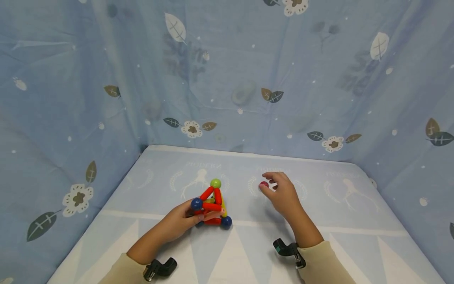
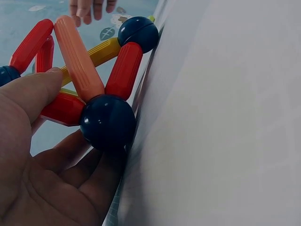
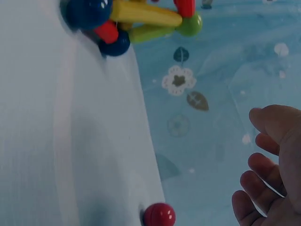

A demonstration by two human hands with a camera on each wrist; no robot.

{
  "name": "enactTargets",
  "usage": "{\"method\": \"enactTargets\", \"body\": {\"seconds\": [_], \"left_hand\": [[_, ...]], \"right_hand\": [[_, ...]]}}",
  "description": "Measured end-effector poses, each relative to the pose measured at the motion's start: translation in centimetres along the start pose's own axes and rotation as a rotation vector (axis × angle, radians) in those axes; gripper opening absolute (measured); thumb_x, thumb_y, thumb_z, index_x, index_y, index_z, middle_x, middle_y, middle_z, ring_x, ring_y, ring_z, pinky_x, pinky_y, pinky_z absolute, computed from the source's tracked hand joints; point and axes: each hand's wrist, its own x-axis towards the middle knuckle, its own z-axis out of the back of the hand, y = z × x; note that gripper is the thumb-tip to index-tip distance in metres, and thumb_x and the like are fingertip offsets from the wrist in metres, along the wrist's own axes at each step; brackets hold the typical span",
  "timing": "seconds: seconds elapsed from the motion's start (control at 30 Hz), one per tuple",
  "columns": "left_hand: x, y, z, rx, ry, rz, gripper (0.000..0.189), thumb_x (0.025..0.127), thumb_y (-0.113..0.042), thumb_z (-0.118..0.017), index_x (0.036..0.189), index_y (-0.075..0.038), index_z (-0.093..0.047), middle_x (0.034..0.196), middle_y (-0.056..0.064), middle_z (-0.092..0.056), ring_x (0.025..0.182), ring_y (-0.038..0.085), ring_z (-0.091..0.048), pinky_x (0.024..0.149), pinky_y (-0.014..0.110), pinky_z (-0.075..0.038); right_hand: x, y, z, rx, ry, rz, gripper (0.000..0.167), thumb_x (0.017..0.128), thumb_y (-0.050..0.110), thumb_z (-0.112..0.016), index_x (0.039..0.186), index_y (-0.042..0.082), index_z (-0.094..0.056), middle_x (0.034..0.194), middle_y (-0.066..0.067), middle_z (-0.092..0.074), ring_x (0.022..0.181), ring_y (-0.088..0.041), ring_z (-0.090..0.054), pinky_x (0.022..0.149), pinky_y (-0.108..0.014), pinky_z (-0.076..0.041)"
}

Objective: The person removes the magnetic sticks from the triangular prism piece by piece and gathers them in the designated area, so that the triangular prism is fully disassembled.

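Observation:
My left hand [image 1: 177, 223] grips a frame of magnetic rods and balls [image 1: 212, 206], thumb on a red rod [image 2: 62, 109] and fingers beneath a dark blue ball [image 2: 108, 123]. Red, yellow, green and pale orange rods make up the frame. At its top sits a light green ball [image 1: 215, 183]; dark blue balls mark its lower corners. My right hand [image 1: 285, 193] hovers above the table with loosely bent fingers, holding nothing. A red ball [image 3: 160, 215] lies on the table close to that hand, and the right wrist view shows a gap between them.
A pale patterned cloth covers the table [image 1: 234, 252]. Blue curtains [image 1: 227, 71] with leaves and flowers hang behind it and along both sides. Each wrist carries a black camera mount, one on the left [image 1: 160, 269] and one on the right [image 1: 289, 251].

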Motion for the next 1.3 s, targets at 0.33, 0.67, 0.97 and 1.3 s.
{"method": "enactTargets", "body": {"seconds": [0.33, 0.67, 0.97, 1.3], "left_hand": [[0.0, 0.3, 0.0, -0.015, 0.001, -0.02, 0.046, 0.097, -0.034, -0.075, 0.141, -0.026, -0.062, 0.139, 0.002, -0.067, 0.116, 0.022, -0.064, 0.096, 0.043, -0.055], [0.0, 0.2, 0.0, -0.043, 0.039, -0.077, 0.047, 0.1, -0.035, -0.072, 0.144, -0.025, -0.06, 0.14, 0.003, -0.067, 0.11, 0.022, -0.064, 0.086, 0.032, -0.053], [-0.2, 0.0, -0.1, -0.031, 0.007, -0.042, 0.053, 0.099, -0.031, -0.074, 0.147, -0.018, -0.058, 0.141, 0.007, -0.066, 0.127, 0.025, -0.064, 0.105, 0.046, -0.054], [-0.1, 0.0, -0.1, -0.021, 0.015, -0.059, 0.049, 0.099, -0.032, -0.074, 0.144, -0.017, -0.059, 0.138, 0.007, -0.067, 0.126, 0.023, -0.064, 0.106, 0.046, -0.053]], "right_hand": [[-3.1, 5.6, -2.8, 0.028, 0.157, 0.138, 0.038, 0.092, 0.028, -0.083, 0.128, 0.023, -0.071, 0.122, 0.004, -0.066, 0.108, -0.022, -0.065, 0.092, -0.044, -0.059], [-4.8, 7.4, -5.4, 0.117, 0.293, 0.217, 0.033, 0.094, 0.027, -0.081, 0.123, 0.017, -0.069, 0.116, -0.001, -0.067, 0.103, -0.018, -0.07, 0.091, -0.026, -0.059], [-5.1, 7.1, -6.0, 0.102, 0.305, 0.215, 0.022, 0.093, 0.021, -0.082, 0.108, 0.023, -0.067, 0.108, 0.005, -0.064, 0.098, -0.01, -0.068, 0.09, -0.026, -0.059], [-5.1, 6.7, -6.8, 0.148, 0.318, 0.191, 0.018, 0.094, 0.016, -0.08, 0.105, 0.021, -0.066, 0.103, 0.008, -0.064, 0.098, -0.006, -0.068, 0.087, -0.021, -0.058]]}}
